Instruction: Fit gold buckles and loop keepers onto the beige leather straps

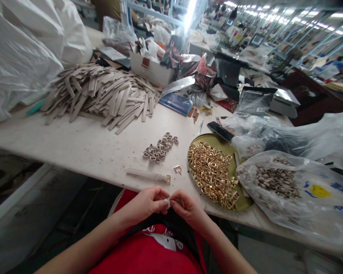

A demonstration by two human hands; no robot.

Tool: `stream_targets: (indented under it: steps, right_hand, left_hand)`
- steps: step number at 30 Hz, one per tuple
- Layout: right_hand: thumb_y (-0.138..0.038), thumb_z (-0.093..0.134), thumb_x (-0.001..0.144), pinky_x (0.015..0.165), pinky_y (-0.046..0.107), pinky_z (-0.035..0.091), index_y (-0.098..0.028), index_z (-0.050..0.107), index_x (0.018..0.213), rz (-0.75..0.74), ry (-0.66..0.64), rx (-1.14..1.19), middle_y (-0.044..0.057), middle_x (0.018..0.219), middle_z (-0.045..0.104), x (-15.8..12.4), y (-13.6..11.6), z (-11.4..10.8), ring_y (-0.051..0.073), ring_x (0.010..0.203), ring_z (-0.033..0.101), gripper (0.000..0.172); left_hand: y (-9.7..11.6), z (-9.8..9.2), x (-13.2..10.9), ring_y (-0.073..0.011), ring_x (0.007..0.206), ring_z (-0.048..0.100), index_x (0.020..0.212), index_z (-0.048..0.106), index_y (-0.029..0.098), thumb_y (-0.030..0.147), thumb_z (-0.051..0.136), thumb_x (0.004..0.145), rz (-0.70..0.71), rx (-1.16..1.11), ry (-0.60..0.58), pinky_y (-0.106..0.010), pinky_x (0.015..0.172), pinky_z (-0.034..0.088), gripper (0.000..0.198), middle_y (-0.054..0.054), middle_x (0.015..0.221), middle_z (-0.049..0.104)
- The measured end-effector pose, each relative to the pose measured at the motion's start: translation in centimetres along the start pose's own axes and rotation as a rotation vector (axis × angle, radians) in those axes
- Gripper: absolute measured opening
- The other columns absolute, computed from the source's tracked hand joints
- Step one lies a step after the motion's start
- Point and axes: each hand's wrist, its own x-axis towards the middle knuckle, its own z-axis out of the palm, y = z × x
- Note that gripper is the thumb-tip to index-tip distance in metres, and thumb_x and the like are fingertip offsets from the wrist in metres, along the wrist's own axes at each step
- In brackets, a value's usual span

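In front of my red shirt, my left hand and my right hand meet in a pinch at the table's near edge. Between their fingertips shows a small pale strap piece, mostly covered by the fingers. A glint of gold metal appears among my right fingers; its shape is unclear. Just beyond the hands lies a light strap with a gold buckle at its right end. One loose gold buckle rests nearby. Farther back is a cluster of small grey strap loops.
At right, a round tray holds a heap of gold buckles. Beside it sits a plastic bag of loops. A phone, a pen and a blue booklet lie behind. Grey straps are piled back left.
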Motion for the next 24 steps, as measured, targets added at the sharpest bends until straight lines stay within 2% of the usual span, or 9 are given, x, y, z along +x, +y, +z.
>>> stream_targets:
  steps: [3, 5, 8, 12, 16, 19, 22, 24]
  right_hand:
    - [-0.025, 0.058, 0.076, 0.05, 0.023, 0.024, -0.022, 0.064, 0.073, -0.09, -0.037, -0.12, -0.004, 0.057, 0.052, -0.2, -0.8, -0.1, 0.011, 0.053, 0.038, 0.007]
    - [-0.025, 0.058, 0.076, 0.051, 0.023, 0.026, -0.022, 0.064, 0.072, -0.091, -0.07, -0.158, -0.003, 0.058, 0.053, -0.4, -1.2, -0.1, 0.012, 0.054, 0.039, 0.008]
    - [-0.026, 0.057, 0.077, 0.049, 0.022, 0.027, -0.02, 0.06, 0.073, 0.016, -0.071, -0.071, -0.005, 0.056, 0.05, -0.7, -1.4, 0.2, 0.011, 0.052, 0.038, 0.008]
    - [-0.026, 0.057, 0.077, 0.049, 0.021, 0.029, -0.019, 0.056, 0.076, 0.109, -0.062, 0.042, -0.006, 0.059, 0.05, -1.1, -1.1, 0.6, 0.009, 0.052, 0.039, 0.007]
    - [-0.021, 0.056, 0.077, 0.057, 0.024, 0.037, -0.019, 0.057, 0.087, 0.005, -0.112, -0.063, -0.002, 0.074, 0.058, -1.5, -1.1, 0.8, 0.012, 0.062, 0.048, 0.011]
    - [-0.019, 0.053, 0.078, 0.065, 0.026, 0.039, -0.02, 0.055, 0.092, -0.084, -0.114, -0.118, 0.0, 0.082, 0.06, -2.1, -1.2, 1.0, 0.014, 0.071, 0.052, 0.014]
    - [-0.024, 0.05, 0.081, 0.057, 0.023, 0.038, -0.021, 0.05, 0.097, -0.06, -0.071, -0.019, -0.002, 0.074, 0.055, -2.7, -0.7, 1.3, 0.011, 0.062, 0.049, 0.016]
    - [-0.027, 0.05, 0.082, 0.051, 0.02, 0.034, -0.022, 0.047, 0.099, -0.024, -0.055, 0.03, -0.005, 0.068, 0.048, -3.2, -0.4, 1.5, 0.009, 0.056, 0.045, 0.018]
  left_hand:
    - [0.0, 0.1, -0.1, -0.0151, 0.063, 0.058, 0.084, 0.062, 0.015, 0.024, 0.057, 0.067, -0.007, 0.038, 0.003, -0.023, 0.058, 0.042, 0.02, 0.0, 0.066, 0.065]
    - [0.0, 0.3, -0.1, -0.0158, 0.063, 0.059, 0.084, 0.062, 0.015, 0.025, 0.058, 0.067, 0.002, 0.062, -0.002, -0.022, 0.056, 0.042, 0.02, 0.0, 0.066, 0.066]
    - [0.0, 0.6, -0.4, -0.0168, 0.064, 0.06, 0.089, 0.061, 0.015, 0.031, 0.058, 0.069, 0.03, 0.073, -0.02, -0.022, 0.054, 0.042, 0.026, -0.002, 0.069, 0.067]
    - [0.1, 0.9, -1.3, -0.0167, 0.068, 0.061, 0.1, 0.059, 0.016, 0.025, 0.054, 0.073, 0.105, 0.098, -0.068, -0.022, 0.057, 0.044, 0.028, -0.003, 0.077, 0.068]
    - [0.2, 1.4, -2.2, -0.0184, 0.071, 0.061, 0.1, 0.06, 0.018, 0.021, 0.054, 0.074, 0.163, 0.273, 0.011, -0.023, 0.06, 0.044, 0.027, -0.003, 0.079, 0.069]
    - [0.4, 1.5, -2.6, -0.0198, 0.083, 0.062, 0.103, 0.06, 0.019, 0.021, 0.055, 0.074, 0.212, 0.245, 0.002, -0.025, 0.071, 0.045, 0.03, -0.005, 0.093, 0.069]
    - [0.6, 1.2, -3.0, -0.0191, 0.084, 0.062, 0.108, 0.057, 0.017, 0.028, 0.057, 0.074, 0.137, 0.103, -0.129, -0.026, 0.072, 0.046, 0.035, -0.006, 0.092, 0.069]
    - [0.6, 1.0, -3.2, -0.0176, 0.073, 0.062, 0.097, 0.062, 0.013, 0.037, 0.058, 0.073, 0.022, 0.092, -0.166, -0.025, 0.065, 0.046, 0.034, -0.006, 0.081, 0.069]
